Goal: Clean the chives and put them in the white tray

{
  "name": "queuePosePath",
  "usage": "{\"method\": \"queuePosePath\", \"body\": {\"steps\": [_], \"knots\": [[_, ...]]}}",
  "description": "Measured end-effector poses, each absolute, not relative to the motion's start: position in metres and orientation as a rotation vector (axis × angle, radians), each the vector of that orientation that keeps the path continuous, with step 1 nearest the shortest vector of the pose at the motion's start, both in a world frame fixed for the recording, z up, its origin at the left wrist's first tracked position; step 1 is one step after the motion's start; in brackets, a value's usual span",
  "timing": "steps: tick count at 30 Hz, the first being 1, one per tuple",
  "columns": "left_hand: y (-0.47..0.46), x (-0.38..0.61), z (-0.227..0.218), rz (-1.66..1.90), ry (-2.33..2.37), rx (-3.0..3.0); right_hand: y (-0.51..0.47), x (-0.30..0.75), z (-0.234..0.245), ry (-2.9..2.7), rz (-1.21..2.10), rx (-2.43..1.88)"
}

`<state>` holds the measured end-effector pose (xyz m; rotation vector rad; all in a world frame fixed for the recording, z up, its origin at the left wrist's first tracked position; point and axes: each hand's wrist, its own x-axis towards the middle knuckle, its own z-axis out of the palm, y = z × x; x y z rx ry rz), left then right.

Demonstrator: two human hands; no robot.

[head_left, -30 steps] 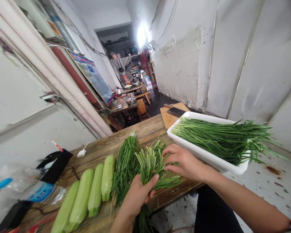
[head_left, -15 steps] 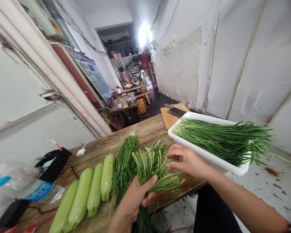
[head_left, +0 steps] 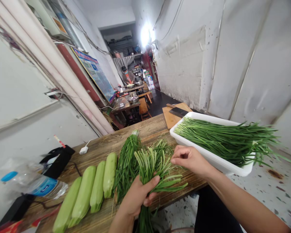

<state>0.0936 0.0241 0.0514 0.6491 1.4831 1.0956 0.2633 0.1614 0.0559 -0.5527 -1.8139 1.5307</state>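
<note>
My left hand [head_left: 144,191] is wrapped round a bunch of garlic chives [head_left: 147,165], pale stem ends up and green leaves hanging below the fist. To the right of those stems, my right hand [head_left: 188,158] has thumb and fingertips pinched together; whatever they hold, if anything, is too small to make out. Another bundle of chives [head_left: 128,152] lies on the wooden table [head_left: 104,144] behind the left hand, with loose trimmings [head_left: 163,147] beside it. A white plastic tub [head_left: 203,152] full of long chives [head_left: 223,139] stands beyond my right hand.
Several pale green zucchini [head_left: 83,191] lie at the left, near a plastic water bottle [head_left: 43,186] and a white plug [head_left: 84,149]. A cleaver [head_left: 178,111] rests on a cutting board [head_left: 171,119] at the table's far edge. Farther off, a person [head_left: 128,77] is at another table.
My right hand's thumb and fingers have closed from slightly apart into a pinch. The left hand keeps its hold on the bunch. The whole view has shifted slightly.
</note>
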Motion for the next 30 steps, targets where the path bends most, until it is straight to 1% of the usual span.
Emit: {"method": "queuePosePath", "body": {"steps": [5, 10, 15, 17, 21, 24, 28, 30], "knots": [[0.024, 0.093, 0.050, 1.089, 1.521, 0.641, 0.166, 0.269, 0.057, -1.923, 1.371, -0.511], [0.024, 0.091, 0.043, 1.088, 1.522, 0.665, 0.159, 0.260, 0.059, -2.058, 1.305, -0.487], [0.021, 0.084, 0.038, 1.080, 1.508, 0.688, 0.170, 0.267, 0.065, -1.832, 1.361, -0.559], [0.020, 0.081, 0.037, 1.088, 1.499, 0.665, 0.177, 0.272, 0.066, -1.779, 1.285, -0.586], [0.020, 0.081, 0.037, 1.081, 1.470, 0.648, 0.178, 0.268, 0.060, -1.929, 1.162, -0.599], [0.022, 0.084, 0.039, 1.070, 1.490, 0.656, 0.165, 0.257, 0.058, -1.957, 1.001, -0.568], [0.024, 0.086, 0.038, 1.056, 1.543, 0.699, 0.150, 0.242, 0.068, -2.152, 0.852, -0.392], [0.026, 0.087, 0.037, 1.047, 1.582, 0.729, 0.151, 0.234, 0.073, -2.226, 0.808, -0.479]]}}
